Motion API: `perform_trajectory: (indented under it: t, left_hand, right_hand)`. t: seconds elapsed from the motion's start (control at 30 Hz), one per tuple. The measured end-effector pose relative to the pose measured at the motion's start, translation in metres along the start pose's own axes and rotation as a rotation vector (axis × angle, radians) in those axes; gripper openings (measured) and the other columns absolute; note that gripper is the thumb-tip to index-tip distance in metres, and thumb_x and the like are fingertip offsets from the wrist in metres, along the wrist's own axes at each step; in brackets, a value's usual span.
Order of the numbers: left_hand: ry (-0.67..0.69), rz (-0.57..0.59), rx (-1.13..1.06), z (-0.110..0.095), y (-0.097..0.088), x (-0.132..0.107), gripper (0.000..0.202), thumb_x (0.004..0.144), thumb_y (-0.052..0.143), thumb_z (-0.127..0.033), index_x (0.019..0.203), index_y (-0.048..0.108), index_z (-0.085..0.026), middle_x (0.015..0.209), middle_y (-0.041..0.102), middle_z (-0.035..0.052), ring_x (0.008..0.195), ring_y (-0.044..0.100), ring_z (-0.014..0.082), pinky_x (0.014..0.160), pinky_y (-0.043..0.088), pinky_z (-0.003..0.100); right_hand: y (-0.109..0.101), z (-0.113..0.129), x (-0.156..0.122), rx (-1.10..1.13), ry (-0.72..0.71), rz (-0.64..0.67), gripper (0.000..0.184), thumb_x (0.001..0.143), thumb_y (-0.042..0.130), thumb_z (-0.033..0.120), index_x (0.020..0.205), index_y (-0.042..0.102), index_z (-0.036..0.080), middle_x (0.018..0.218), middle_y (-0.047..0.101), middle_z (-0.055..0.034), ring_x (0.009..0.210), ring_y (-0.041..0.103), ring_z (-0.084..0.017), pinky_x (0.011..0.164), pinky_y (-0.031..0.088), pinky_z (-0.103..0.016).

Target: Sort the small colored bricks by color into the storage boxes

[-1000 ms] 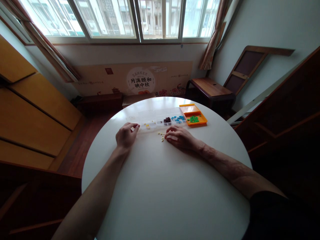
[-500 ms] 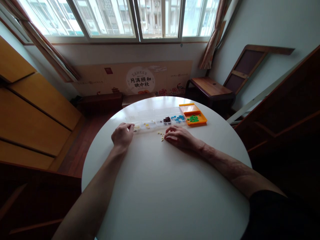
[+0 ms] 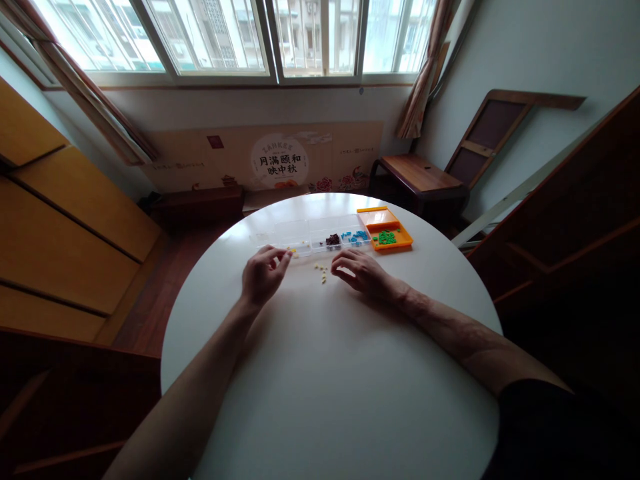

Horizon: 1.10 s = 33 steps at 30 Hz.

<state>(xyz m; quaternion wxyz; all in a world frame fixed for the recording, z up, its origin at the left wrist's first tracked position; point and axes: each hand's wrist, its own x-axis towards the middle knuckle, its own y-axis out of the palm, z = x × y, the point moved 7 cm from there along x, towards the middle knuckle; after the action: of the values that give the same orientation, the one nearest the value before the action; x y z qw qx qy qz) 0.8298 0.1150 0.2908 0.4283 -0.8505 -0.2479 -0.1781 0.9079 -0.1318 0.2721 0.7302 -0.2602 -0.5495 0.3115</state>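
A clear compartment box lies at the far side of the round white table. It holds yellow, dark brown and blue small pieces. An orange tray with green pieces sits at its right end. My left hand hovers just in front of the box's left part, fingers pinched together near a yellow piece; what they hold is too small to name. My right hand rests on the table with curled fingers beside a small heap of loose yellow pieces.
A wooden side table and a leaning wooden frame stand behind the table on the right. Wooden cabinets fill the left. A printed cardboard panel leans under the window.
My left hand went left to the box's left compartments, then came back right and lifted, fingers pinched. My right hand has barely shifted beside the yellow pieces.
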Motion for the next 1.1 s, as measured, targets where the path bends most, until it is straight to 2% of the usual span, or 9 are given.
perform_trajectory:
  t: [0.17,0.23,0.47,0.7,0.93,1.1]
  left_hand:
    - [0.096,0.304,-0.400,-0.048,0.039,-0.023,0.032,0.103,0.072,-0.050,0.103,0.086,-0.021,0.095,0.076,0.0063,0.072,0.062,0.0140,0.064,0.048,0.026]
    - [0.077,0.349,-0.476,-0.057,0.049,-0.030,0.032,0.104,0.071,-0.049,0.105,0.086,-0.021,0.097,0.077,0.0067,0.074,0.062,0.0139,0.063,0.047,0.026]
    - [-0.032,0.367,-0.585,-0.053,0.067,-0.036,0.037,0.099,0.077,-0.055,0.100,0.084,-0.018,0.096,0.077,0.0054,0.066,0.052,0.0103,0.058,0.041,0.025]
    - [-0.122,0.390,-0.688,-0.052,0.065,-0.037,0.040,0.092,0.084,-0.057,0.100,0.087,-0.019,0.095,0.077,0.0074,0.062,0.057,0.0106,0.055,0.044,0.026]
    - [-0.166,0.365,-0.724,-0.045,0.067,-0.035,0.039,0.088,0.088,-0.056,0.097,0.087,-0.018,0.097,0.078,0.0090,0.063,0.057,0.0112,0.055,0.046,0.025]
    - [-0.173,0.327,-0.700,-0.045,0.065,-0.034,0.036,0.087,0.089,-0.054,0.094,0.087,-0.018,0.090,0.078,0.0073,0.061,0.055,0.0108,0.053,0.042,0.025]
  right_hand:
    - [-0.013,0.005,0.002,0.024,-0.009,-0.128,0.010,0.113,0.061,0.029,0.111,0.068,0.023,0.109,0.074,-0.0083,0.093,0.069,-0.021,0.087,0.059,-0.038]
    - [-0.012,0.007,0.002,0.038,-0.032,-0.131,0.009,0.113,0.062,0.029,0.112,0.068,0.023,0.108,0.074,-0.0078,0.091,0.069,-0.020,0.084,0.059,-0.037]
    - [-0.010,0.010,0.002,0.069,-0.075,-0.122,0.010,0.113,0.062,0.030,0.113,0.069,0.023,0.108,0.074,-0.0077,0.093,0.070,-0.019,0.081,0.060,-0.034]
    - [-0.014,0.011,0.003,0.094,-0.022,-0.079,0.015,0.114,0.061,0.034,0.112,0.072,0.024,0.107,0.075,-0.0090,0.097,0.072,-0.022,0.086,0.062,-0.037]
    - [-0.014,0.011,0.000,0.093,-0.024,-0.099,0.015,0.113,0.063,0.033,0.116,0.075,0.025,0.108,0.077,-0.0088,0.097,0.074,-0.022,0.088,0.063,-0.039]
    - [-0.015,0.013,0.000,0.080,-0.047,-0.105,0.016,0.113,0.061,0.030,0.118,0.076,0.025,0.108,0.077,-0.0085,0.097,0.073,-0.022,0.087,0.063,-0.038]
